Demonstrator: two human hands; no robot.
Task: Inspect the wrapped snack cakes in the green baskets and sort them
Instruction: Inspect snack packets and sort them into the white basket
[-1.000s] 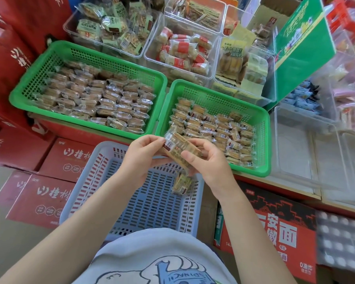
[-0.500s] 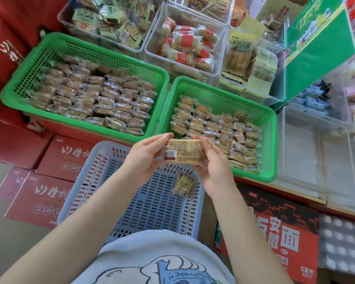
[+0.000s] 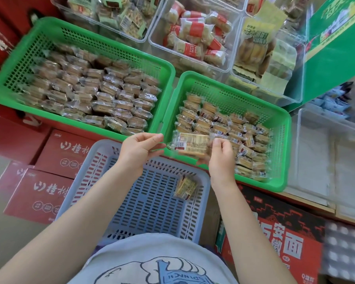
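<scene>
Right hand (image 3: pixel 220 154) fingers pinching snack cake (image 3: pixel 190 144), left hand (image 3: pixel 139 150) seemingly loose, shop shelf, green baskets (image 3: pixel 168 95)

Single head-worn wide-angle view, looking forward and steeply down from above the person's chest. Close range: grey shirt (image 3: pixel 152 261) fills bottom edge, both forearms reach up into mid-frame. Blue basket (image 3: pixel 103 167) directly below the camera, two green baskets (image 3: pixel 168 83) beyond it, clear bins (image 3: pixel 152 41) along top edge. Red cartons (image 3: pixel 39 193) at lower left and right. Edges bend from lens distortion; some motion blur.
</scene>
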